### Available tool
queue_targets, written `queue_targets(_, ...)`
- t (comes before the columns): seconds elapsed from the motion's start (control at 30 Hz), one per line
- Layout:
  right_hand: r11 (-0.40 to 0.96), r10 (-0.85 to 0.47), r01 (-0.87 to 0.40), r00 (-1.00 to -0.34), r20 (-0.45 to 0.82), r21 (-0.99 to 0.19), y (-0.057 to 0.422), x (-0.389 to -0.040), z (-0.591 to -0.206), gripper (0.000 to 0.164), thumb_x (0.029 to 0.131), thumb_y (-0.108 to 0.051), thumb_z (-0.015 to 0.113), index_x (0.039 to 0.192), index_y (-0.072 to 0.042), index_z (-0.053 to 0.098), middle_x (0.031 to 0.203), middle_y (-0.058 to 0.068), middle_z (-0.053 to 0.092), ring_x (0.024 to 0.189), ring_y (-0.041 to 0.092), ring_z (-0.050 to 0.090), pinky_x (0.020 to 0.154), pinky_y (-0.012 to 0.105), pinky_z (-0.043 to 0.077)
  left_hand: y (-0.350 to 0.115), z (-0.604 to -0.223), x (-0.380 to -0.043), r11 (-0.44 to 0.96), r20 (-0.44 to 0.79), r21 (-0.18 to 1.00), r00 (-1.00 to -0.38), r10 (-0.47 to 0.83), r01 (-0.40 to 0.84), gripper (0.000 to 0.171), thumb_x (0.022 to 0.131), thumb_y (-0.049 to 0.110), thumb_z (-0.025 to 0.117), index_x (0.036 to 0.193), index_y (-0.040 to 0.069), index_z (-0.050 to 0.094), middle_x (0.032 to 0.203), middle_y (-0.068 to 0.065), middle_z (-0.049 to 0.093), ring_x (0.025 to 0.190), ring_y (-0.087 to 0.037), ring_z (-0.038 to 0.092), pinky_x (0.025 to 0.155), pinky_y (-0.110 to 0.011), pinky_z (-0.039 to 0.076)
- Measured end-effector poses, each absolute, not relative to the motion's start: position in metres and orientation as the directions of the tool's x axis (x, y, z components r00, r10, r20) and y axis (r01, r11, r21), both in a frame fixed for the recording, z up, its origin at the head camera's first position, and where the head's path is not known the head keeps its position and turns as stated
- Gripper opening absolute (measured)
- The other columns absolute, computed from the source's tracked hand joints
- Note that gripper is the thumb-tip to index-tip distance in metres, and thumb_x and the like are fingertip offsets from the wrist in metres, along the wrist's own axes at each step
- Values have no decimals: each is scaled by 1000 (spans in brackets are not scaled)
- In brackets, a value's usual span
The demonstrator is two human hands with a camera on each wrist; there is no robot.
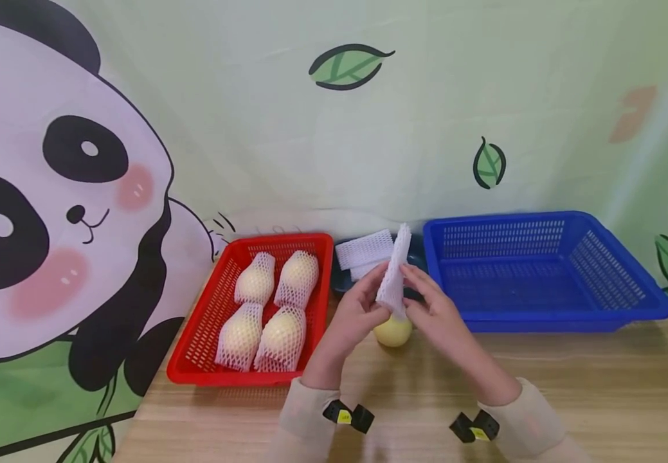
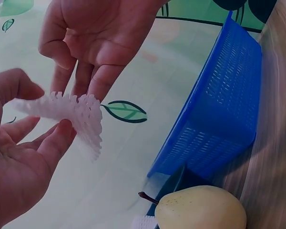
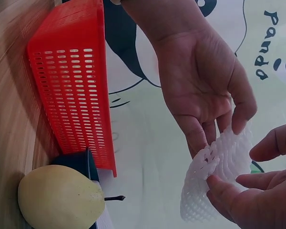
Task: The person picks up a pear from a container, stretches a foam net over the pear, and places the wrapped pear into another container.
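Observation:
A white foam fruit net point(image 1: 394, 276) stands upright between my two hands, its open lower end flared above a bare yellow pear point(image 1: 393, 332). My left hand point(image 1: 357, 308) grips the net from the left with thumb and fingers. From the other side my right hand point(image 1: 434, 315) holds it with thumb and fingertips. The left wrist view shows the ragged edge of the foam net point(image 2: 81, 114) between the hands. In the right wrist view the pear point(image 3: 59, 196), with its dark stem, rests on the table below, apart from the net.
On the left, a red basket point(image 1: 174, 373) holds several pears in foam nets point(image 1: 281, 337). Flat foam nets point(image 1: 365, 249) lie in a dark blue tray point(image 1: 342, 283) behind the hands. A large blue basket point(image 1: 542, 315) stands on the right of the wooden table point(image 1: 600, 386).

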State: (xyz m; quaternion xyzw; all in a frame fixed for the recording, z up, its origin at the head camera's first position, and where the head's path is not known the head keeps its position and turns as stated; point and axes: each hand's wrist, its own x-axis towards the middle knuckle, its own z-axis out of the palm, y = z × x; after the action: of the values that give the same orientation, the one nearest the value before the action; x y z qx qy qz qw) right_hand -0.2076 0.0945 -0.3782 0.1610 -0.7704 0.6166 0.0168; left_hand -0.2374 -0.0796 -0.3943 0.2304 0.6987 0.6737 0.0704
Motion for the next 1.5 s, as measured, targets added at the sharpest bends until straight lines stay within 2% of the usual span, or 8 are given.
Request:
queue_targets(0.23,201,-239,-252,-950,202,-946,94,-210,-378,67,91,7,49,157,4,33,169,25,20,150,45,36,113,47,45,-74,-395,-238,10,225,971,-922,316,240,61,94,-7,46,154,1,41,158,-23,46,139,-41,51,116,-51,45)
queue_targets(0.5,327,-300,-239,-944,139,-914,93,-213,-385,83,88,0,63,161,1,23,170,25,14,155,47,26,116,51,39,-68,-397,-235,41,174,982,-963,206,186,54,95,-5,56,148,3,52,150,-20,56,134,-38,57,113,-47,49)
queue_targets(0.67,352,-222,-281,-952,212,-893,91,-216,-389,72,89,3,61,156,5,34,165,27,28,148,46,39,113,53,45,-65,-398,-236,79,182,976,-961,206,202,55,94,-4,58,148,6,53,148,-19,59,130,-38,60,109,-45,53)
queue_targets(0.87,331,-74,-308,-951,301,-892,90,-221,-394,54,88,12,58,142,6,54,147,29,53,126,42,60,97,22,55,-62,-400,-235,103,179,975,-970,164,198,54,94,-1,64,145,12,57,140,-18,64,122,-34,64,100,-37,58)
queue_targets(1.07,190,16,-267,-961,275,-945,91,-227,-400,57,81,19,45,134,5,60,121,30,66,95,-2,61,78,10,49,-65,-400,-234,-9,127,992,-988,87,127,47,93,-7,57,138,2,61,131,-26,67,106,-24,68,86,-21,57)
queue_targets(1.17,129,30,-248,-967,254,-960,93,-229,-403,59,79,21,40,134,8,58,125,32,63,94,-11,57,83,7,48,-71,-400,-234,-113,34,993,-991,126,20,47,94,-7,54,140,2,60,129,-21,68,96,-10,64,78,-17,54)
queue_targets(1.33,97,61,-153,-985,159,-984,98,-233,-408,62,77,20,35,135,10,55,129,30,61,96,-12,54,87,5,45,-80,-399,-234,-257,-60,956,-952,300,-141,47,99,-3,47,146,-1,51,122,-1,66,94,-8,63,82,-16,57)
queue_targets(1.5,5,42,-27,-999,28,-1000,104,-235,-412,55,83,17,38,136,10,53,107,0,67,89,-6,56,74,11,48,-88,-400,-236,-140,-70,981,-918,390,-134,45,98,-4,40,142,-7,50,121,-3,61,95,-8,60,83,-17,56)
